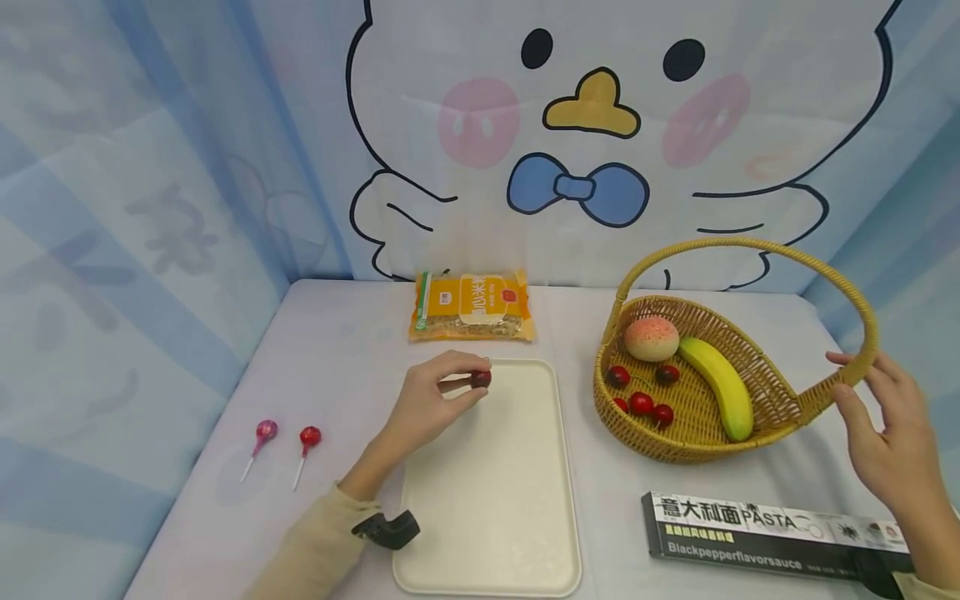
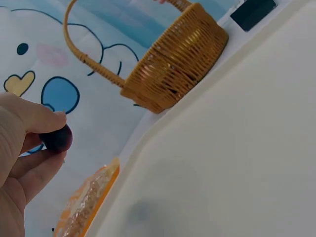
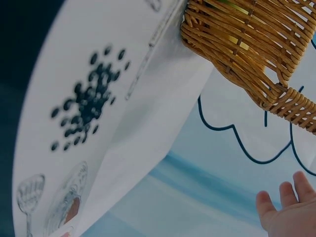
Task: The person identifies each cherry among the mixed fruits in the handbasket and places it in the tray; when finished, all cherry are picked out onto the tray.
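My left hand (image 1: 431, 400) pinches a dark red cherry (image 1: 481, 379) between thumb and fingertips, over the far end of a cream tray (image 1: 495, 500). In the left wrist view the cherry (image 2: 58, 138) shows between the fingers. At the right, my right hand (image 1: 892, 425) holds the handle (image 1: 862, 333) of a wicker basket (image 1: 660, 450), thumb in front and a finger behind. Inside the basket lie a peach (image 1: 652, 338), a banana (image 1: 720, 387) and several cherries (image 1: 641, 404). The right wrist view shows only some fingers (image 3: 291, 207), below the handle's base.
An orange bag of grain (image 1: 472, 308) lies behind the tray. Two lollipops (image 1: 310, 437) are on the table at the left. A black and white pasta box (image 1: 772, 533) lies in front of the basket, partly under the right forearm. A printed curtain (image 1: 585, 242) hangs behind the table.
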### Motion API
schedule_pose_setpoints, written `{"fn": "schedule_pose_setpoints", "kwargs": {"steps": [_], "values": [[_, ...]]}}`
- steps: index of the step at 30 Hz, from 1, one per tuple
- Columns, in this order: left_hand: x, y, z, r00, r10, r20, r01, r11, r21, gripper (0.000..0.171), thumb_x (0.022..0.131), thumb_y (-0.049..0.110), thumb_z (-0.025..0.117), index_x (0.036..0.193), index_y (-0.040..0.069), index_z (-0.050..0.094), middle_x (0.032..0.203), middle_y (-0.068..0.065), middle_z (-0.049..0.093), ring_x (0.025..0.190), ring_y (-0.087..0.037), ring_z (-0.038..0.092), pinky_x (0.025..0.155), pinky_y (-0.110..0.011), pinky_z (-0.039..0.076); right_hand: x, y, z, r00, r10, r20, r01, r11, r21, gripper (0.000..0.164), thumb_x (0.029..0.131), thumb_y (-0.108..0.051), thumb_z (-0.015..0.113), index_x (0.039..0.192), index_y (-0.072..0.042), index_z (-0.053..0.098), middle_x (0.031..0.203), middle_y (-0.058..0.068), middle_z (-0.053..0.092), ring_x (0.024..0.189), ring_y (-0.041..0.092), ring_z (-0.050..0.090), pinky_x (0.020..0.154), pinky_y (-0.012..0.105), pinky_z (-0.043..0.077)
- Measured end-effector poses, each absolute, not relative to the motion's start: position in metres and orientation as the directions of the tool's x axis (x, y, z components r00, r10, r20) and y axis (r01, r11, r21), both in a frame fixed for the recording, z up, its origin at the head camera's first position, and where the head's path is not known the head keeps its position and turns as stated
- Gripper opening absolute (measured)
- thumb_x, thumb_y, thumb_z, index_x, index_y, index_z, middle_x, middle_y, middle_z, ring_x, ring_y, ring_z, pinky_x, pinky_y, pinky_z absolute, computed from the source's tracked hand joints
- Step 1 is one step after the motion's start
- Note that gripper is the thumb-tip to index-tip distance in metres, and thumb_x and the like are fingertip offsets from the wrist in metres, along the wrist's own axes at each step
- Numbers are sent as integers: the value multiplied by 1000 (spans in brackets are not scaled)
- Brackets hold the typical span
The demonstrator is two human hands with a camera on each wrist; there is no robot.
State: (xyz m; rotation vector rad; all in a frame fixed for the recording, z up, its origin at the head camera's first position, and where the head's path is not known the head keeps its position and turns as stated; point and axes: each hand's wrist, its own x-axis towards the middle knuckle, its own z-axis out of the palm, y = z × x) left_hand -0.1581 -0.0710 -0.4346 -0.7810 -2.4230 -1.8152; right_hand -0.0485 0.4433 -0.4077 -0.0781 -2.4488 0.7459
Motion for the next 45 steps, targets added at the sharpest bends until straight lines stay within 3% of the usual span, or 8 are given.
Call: {"fn": "schedule_pose_setpoints", "kwargs": {"steps": [7, 14, 34, 45], "values": [[-160, -89, -446, -888, 353, 297, 416, 337, 845, 31, 90, -2, 81, 120, 3, 77, 118, -9, 77, 106, -26, 76, 94, -45, 64, -49, 444, -409, -833, 217, 509, -107, 839, -533, 38, 113, -12, 47, 147, 5, 55, 168, 28, 36, 163, 45, 20, 129, 76, 4], [-160, -94, -453, -877, 372, 305, 459, 456, 763, 32, 88, -5, 82, 118, 3, 78, 120, -10, 77, 105, -24, 76, 95, -39, 64, -49, 444, -409, -833, 217, 510, -107, 840, -532, 38, 113, -12, 47, 147, 5, 55, 167, 29, 37, 162, 48, 20, 129, 76, 4], [-164, -98, -467, -873, 383, 303, 468, 476, 745, 30, 86, -7, 82, 115, 1, 79, 115, -12, 78, 103, -26, 77, 94, -36, 64, -50, 443, -408, -836, 208, 508, -109, 844, -526, 38, 113, -13, 48, 147, 4, 55, 166, 30, 37, 162, 47, 20, 129, 77, 4], [-167, -96, -472, -842, 440, 312, 537, 635, 555, 30, 87, 0, 85, 115, 9, 81, 117, -8, 81, 110, -24, 78, 95, -39, 63, -49, 442, -409, -834, 230, 501, -95, 836, -541, 39, 113, -12, 48, 148, 4, 55, 168, 27, 36, 163, 45, 20, 129, 77, 5]]}}
